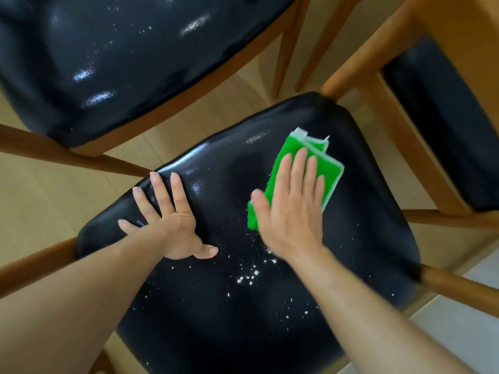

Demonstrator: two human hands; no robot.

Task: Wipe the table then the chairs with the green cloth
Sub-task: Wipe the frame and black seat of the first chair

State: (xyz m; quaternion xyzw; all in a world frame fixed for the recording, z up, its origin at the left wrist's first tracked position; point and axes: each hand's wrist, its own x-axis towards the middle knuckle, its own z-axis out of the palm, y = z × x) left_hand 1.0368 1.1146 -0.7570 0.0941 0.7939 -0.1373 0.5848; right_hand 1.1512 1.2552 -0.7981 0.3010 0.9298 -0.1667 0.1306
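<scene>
Covering much green cloth [328,168]: right hand [293,211].

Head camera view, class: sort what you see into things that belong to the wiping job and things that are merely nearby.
Part of the job:
green cloth, under the flat right hand
near chair seat, with white crumbs
left hand, flat on that seat
second chair seat, also speckled

Merely nearby:
wooden floor
third dark cushion

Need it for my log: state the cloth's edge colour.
White trim on the green cloth, seen in the head view.
</scene>
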